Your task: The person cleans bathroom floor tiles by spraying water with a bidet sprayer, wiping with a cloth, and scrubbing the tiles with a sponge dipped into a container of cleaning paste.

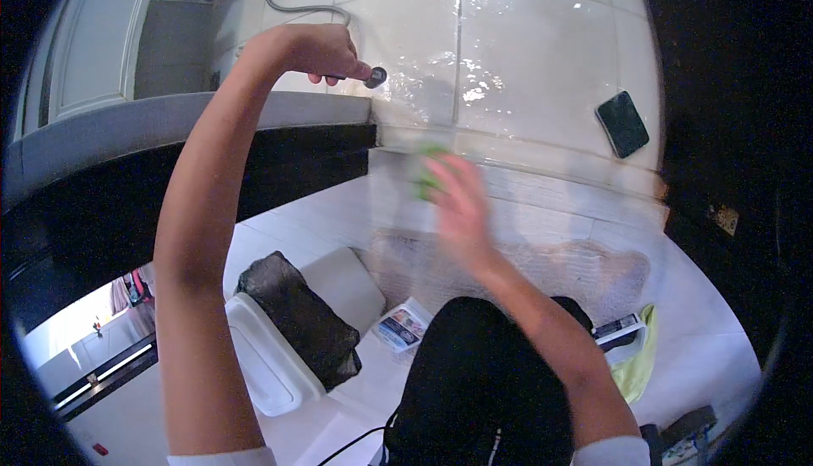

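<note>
My left hand grips a hand-held sprayer, whose dark round head sticks out past my fingers over the wet tiles. A grey hose runs from behind that hand to the upper left. Smeared by motion, my right hand is closed on a green sponge near the low tiled edge. Water glints on the large pale tiles beyond both hands. A dark green flat rectangular thing lies on these tiles at the right; I cannot tell its kind.
By my knees stand a white bin with a black bag and a labelled white container. A textured mat lies below the tiled edge. A yellow-green cloth is at right. A dark-sided ledge runs left.
</note>
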Available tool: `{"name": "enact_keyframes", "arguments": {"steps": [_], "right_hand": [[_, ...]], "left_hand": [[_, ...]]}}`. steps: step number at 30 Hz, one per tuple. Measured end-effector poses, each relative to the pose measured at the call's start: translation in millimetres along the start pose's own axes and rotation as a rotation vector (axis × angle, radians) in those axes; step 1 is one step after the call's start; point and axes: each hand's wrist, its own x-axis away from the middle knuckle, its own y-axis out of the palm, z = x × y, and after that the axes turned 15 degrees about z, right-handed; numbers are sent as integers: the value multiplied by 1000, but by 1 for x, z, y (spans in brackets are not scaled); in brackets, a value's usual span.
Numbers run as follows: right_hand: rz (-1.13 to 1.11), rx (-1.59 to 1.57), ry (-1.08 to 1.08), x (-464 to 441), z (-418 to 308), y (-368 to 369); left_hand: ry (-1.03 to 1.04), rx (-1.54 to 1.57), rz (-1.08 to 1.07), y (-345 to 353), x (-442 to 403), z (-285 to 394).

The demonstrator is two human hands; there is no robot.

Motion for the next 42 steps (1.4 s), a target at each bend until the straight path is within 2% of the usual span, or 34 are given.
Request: {"name": "enact_keyframes", "arguments": {"steps": [2, 4, 6, 7, 8, 9, 10, 12, 14, 16, 17, 18, 20, 22, 24, 25, 26, 30, 31, 33, 35, 38, 40, 41, 42], "right_hand": [[-86, -267, 21, -24, -21, 98], [18, -239, -220, -25, -36, 167], [197, -52, -85, -2, 18, 200], [179, 54, 43, 7, 40, 187], [12, 165, 180, 20, 62, 175], [-53, 159, 59, 15, 57, 159], [-51, 165, 48, 10, 48, 160], [89, -62, 18, 10, 15, 173], [109, -265, -149, -8, -58, 174], [-176, -685, 204, -20, -125, 170], [-174, -686, 203, -23, -123, 174], [-70, -558, -175, -27, -115, 181], [69, -360, -430, -22, -86, 193], [270, -242, -162, -12, -28, 201], [218, 22, 19, -5, 27, 193], [13, -59, 127, -19, 23, 177], [23, -67, 124, -28, 10, 182], [93, -366, -333, -63, -102, 200], [231, -490, -434, -68, -137, 198], [375, -619, -526, -70, -152, 194], [109, -495, -166, -64, -107, 194], [70, 43, 5, -25, 6, 183], [41, -169, 101, -20, 42, 169], [37, -175, 93, -22, 42, 159], [-14, -119, 177, -23, 36, 149]], "left_hand": [[29, 22, 21, -5, -1, -5], [50, 46, 57, -6, -8, -14], [80, 72, 68, -6, -12, -19], [67, 67, 52, -6, -11, -17], [64, 56, 49, -10, -12, -12], [75, 49, 57, -14, -15, -7], [101, 22, 50, -14, -18, -4], [122, 4, 28, -14, -14, 5], [109, -5, 36, -25, -2, 21], [84, -92, -22, -29, -13, 24], [145, -82, -29, -32, -15, 24], [205, -72, -39, -36, -15, 24], [150, -100, 16, -39, -15, 22], [213, -55, 25, -46, -17, 13], [231, -35, -12, -53, -11, 12], [246, 4, -62, -56, -11, 11], [245, -9, -59, -55, -11, 11], [228, -26, -119, -46, -8, 14], [173, -52, -122, -45, -6, 15], [90, -119, -154, -44, -6, 16], [116, -102, -159, -44, -4, 10], [138, -96, -136, -54, 0, 11], [130, -105, -121, -58, 0, 11], [138, -79, -133, -58, 3, 12], [141, -55, -148, -57, 5, 12]]}}
